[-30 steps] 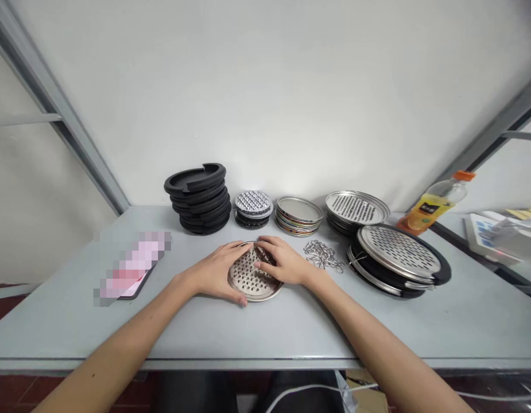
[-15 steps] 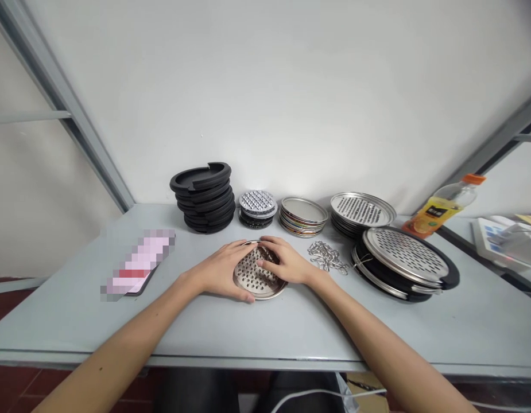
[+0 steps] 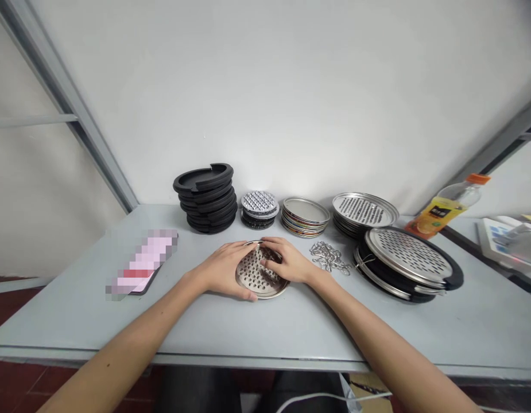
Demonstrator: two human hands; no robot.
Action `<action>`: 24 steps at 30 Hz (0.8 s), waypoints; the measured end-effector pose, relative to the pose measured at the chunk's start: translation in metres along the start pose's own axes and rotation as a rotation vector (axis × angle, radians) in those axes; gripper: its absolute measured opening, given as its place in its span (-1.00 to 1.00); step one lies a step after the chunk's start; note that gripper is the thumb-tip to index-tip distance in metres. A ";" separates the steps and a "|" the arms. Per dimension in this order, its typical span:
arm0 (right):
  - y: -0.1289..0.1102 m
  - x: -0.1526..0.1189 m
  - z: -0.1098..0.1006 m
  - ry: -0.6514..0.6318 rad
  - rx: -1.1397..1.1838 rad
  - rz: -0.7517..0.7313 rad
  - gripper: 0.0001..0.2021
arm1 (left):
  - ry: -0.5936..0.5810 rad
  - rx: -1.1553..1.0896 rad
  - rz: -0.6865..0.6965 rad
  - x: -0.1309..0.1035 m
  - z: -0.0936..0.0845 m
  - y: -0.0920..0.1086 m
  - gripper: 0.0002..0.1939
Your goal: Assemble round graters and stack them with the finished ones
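Note:
A round metal grater plate (image 3: 257,279) with raised holes and a smooth rim lies on the grey table between my hands. My left hand (image 3: 229,268) curves around its left side, thumb along the front rim and fingers at the far edge. From the right, my right hand (image 3: 290,261) grips the far right part of the rim, its thumb reaching in over the perforated face. The fingertips of both hands come close together at the far edge. Part of the plate is hidden under my right hand. Just right of that hand is a pile of small metal chains or clips (image 3: 329,257).
Along the wall stand black notched rings (image 3: 207,201), small grater discs (image 3: 260,203), plain metal discs (image 3: 306,212) and larger slotted graters (image 3: 364,211). At right are black-rimmed graters (image 3: 409,258) and an orange-capped drink bottle (image 3: 446,207). A blurred-out phone (image 3: 147,261) lies at left.
The view has shifted slightly, so everything sits a little further right in the picture. Both hands keep nearly the same hold on the grater plate.

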State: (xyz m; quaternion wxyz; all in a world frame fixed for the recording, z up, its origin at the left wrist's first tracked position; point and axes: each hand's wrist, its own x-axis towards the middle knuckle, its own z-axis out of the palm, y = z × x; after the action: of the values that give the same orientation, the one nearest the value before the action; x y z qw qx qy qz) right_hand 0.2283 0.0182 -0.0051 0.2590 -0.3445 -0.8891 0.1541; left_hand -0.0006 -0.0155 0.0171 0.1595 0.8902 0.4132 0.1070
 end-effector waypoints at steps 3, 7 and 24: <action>0.000 0.000 0.001 0.006 -0.015 -0.009 -0.59 | 0.013 0.008 0.004 0.000 0.000 0.000 0.23; 0.001 0.000 0.001 0.013 -0.022 -0.019 -0.58 | 0.025 0.011 0.014 0.001 0.001 -0.001 0.22; 0.001 0.000 0.001 0.020 -0.010 -0.008 -0.61 | 0.031 -0.020 0.027 0.000 0.003 -0.003 0.19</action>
State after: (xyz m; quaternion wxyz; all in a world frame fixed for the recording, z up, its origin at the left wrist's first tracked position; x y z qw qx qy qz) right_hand 0.2280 0.0188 -0.0060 0.2668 -0.3440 -0.8885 0.1452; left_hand -0.0021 -0.0143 0.0133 0.1602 0.8922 0.4027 0.1271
